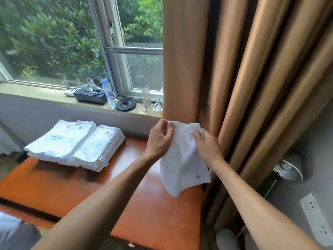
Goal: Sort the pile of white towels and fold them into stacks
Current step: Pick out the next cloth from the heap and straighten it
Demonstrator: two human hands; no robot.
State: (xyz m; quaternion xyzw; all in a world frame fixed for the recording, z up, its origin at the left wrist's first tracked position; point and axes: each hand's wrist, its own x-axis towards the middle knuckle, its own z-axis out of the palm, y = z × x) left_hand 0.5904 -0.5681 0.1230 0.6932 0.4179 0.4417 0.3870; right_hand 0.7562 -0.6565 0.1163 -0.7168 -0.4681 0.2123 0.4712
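Note:
A small white towel [182,159] with a dark emblem near its lower corner hangs in the air above the right end of the orange-brown table [126,186]. My left hand [159,139] pinches its upper left edge and my right hand [207,145] pinches its upper right edge. Two stacks of folded white towels lie side by side at the table's far left: a left stack [59,141] and a thicker right stack [100,150] with a red emblem on top.
Brown curtains [252,87] hang close behind the held towel on the right. The window sill [45,94] carries a black box, a water bottle [109,92], a black disc and clear stands. A metal lamp [288,168] and a power strip [317,217] lie lower right.

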